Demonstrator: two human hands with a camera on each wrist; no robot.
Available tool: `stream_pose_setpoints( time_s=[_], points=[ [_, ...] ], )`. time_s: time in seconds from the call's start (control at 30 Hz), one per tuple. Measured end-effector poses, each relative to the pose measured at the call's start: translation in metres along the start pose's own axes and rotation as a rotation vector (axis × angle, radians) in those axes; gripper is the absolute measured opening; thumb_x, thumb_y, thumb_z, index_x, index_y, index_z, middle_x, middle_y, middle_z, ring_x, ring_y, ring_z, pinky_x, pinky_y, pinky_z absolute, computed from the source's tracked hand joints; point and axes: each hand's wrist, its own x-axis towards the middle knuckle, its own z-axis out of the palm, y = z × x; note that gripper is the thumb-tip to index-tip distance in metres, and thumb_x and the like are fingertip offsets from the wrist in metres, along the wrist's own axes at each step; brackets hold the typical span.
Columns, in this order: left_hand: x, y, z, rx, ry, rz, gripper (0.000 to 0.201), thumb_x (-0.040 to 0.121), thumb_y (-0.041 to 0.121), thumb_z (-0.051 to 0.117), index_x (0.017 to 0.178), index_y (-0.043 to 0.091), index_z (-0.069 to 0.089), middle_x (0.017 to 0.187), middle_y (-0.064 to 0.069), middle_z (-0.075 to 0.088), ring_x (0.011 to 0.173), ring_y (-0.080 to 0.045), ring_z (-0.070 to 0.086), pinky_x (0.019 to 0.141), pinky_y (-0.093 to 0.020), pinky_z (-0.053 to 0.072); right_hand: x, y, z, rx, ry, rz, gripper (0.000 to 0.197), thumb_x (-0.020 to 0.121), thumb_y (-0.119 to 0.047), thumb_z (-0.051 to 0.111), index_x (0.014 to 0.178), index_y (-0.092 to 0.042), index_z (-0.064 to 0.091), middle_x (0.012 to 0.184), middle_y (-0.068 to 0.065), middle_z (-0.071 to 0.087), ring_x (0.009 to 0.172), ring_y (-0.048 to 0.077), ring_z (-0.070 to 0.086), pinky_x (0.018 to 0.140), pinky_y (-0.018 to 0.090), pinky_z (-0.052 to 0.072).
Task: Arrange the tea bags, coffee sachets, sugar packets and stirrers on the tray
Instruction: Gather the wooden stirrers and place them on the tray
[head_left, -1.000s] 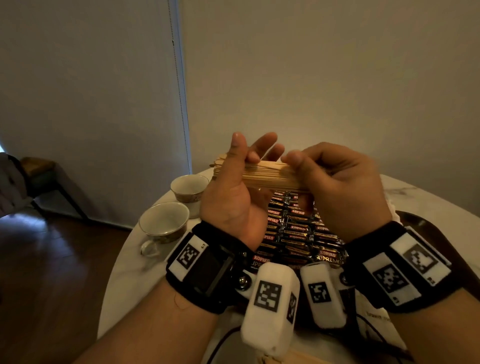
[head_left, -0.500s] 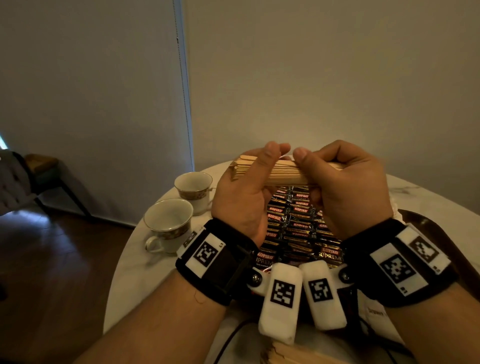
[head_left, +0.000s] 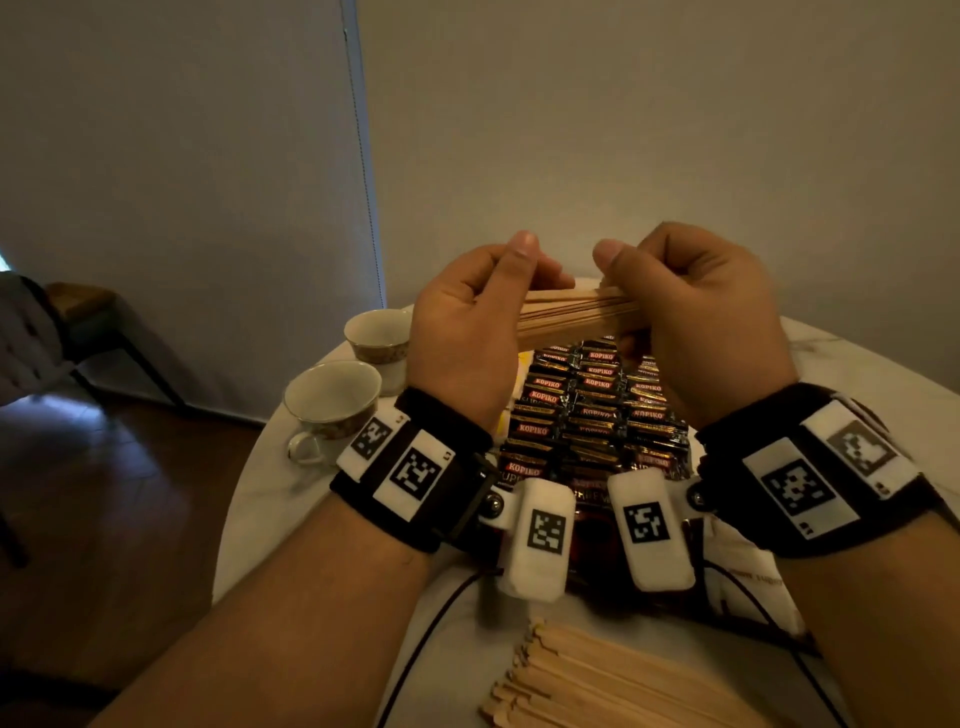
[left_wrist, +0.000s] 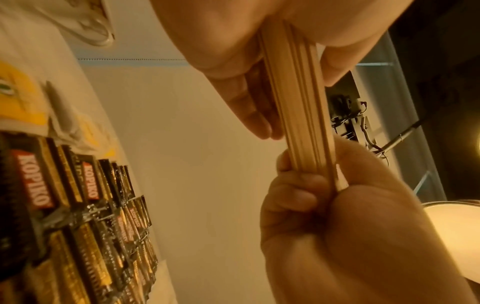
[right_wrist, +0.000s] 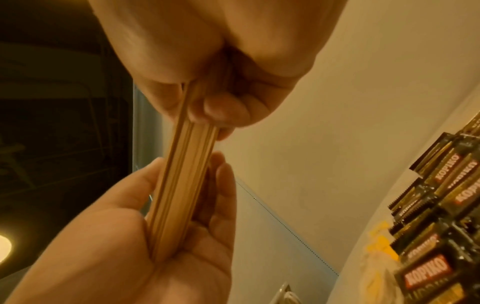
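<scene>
A bundle of wooden stirrers (head_left: 571, 312) lies level above the table, held at both ends. My left hand (head_left: 467, 322) pinches its left end between thumb and fingers. My right hand (head_left: 696, 322) is curled round the right end. The left wrist view shows the stirrers (left_wrist: 298, 113) running from my left hand (left_wrist: 233, 51) into the right fist (left_wrist: 350, 236). Below the hands lie rows of dark Kopiko coffee sachets (head_left: 587, 410). Yellow tea bags (left_wrist: 20, 102) lie beyond them. The tray itself is hidden.
Two empty teacups (head_left: 332, 400) (head_left: 379, 338) stand at the table's left edge. Several loose stirrers (head_left: 597, 686) lie at the near edge. White paper packets (head_left: 748, 577) sit under my right wrist. A cable (head_left: 431, 639) crosses the near table.
My left fingers, spread behind the bundle a second ago, have closed on it. Both hands have slid closer together along the stirrers.
</scene>
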Motion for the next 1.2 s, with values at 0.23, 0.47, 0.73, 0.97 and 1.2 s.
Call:
stream_pose_setpoints(
  time_s=[0.23,0.47,0.73,0.97,1.2],
  points=[
    [-0.002,0.001,0.002,0.211,0.066,0.104,0.032,0.101,0.037,0.062,0.075,0.023,0.074,0.075,0.009,0.074,0.076,0.000,0.069,0.060,-0.011,0.049,0.004,0.003,-0.002,-0.051,0.034,0.107,0.033,0.095,-0.032,0.070,0.075,-0.010,0.057,0.056,0.000,0.059,0.041,0.019,0.053,0.043,0.031,0.048],
    [-0.001,-0.002,0.002,0.266,0.119,0.187,0.031,0.100,0.034,0.066,0.078,0.011,0.065,0.071,0.011,0.070,0.071,0.000,0.068,0.058,-0.011,0.049,0.003,0.004,0.001,0.087,-0.048,0.284,0.024,0.095,-0.023,0.070,0.079,-0.011,0.056,0.066,0.004,0.067,0.046,0.016,0.054,0.042,0.026,0.047],
    [-0.001,0.000,-0.001,0.265,0.100,0.248,0.027,0.096,0.032,0.070,0.076,0.020,0.057,0.076,-0.002,0.068,0.075,-0.010,0.067,0.064,-0.020,0.055,0.003,-0.001,-0.002,0.055,-0.037,0.221,0.043,0.089,-0.043,0.074,0.066,-0.019,0.047,0.059,0.003,0.060,0.041,0.018,0.051,0.044,0.029,0.047],
    [0.006,-0.006,-0.005,0.189,0.078,0.207,0.031,0.091,0.011,0.073,0.071,0.021,0.051,0.077,0.003,0.066,0.075,-0.007,0.068,0.064,-0.016,0.054,-0.001,-0.002,0.002,0.025,-0.083,0.163,0.031,0.088,-0.036,0.076,0.085,-0.008,0.064,0.075,0.008,0.070,0.053,0.022,0.059,0.049,0.031,0.052],
    [0.000,-0.002,-0.001,0.215,-0.051,0.243,0.015,0.095,0.032,0.070,0.086,0.028,0.058,0.083,0.011,0.063,0.083,-0.005,0.068,0.064,-0.028,0.061,-0.004,-0.008,-0.001,0.007,0.081,0.147,0.033,0.089,-0.024,0.078,0.069,-0.017,0.053,0.061,0.011,0.063,0.044,0.021,0.056,0.042,0.027,0.045]
  ],
)
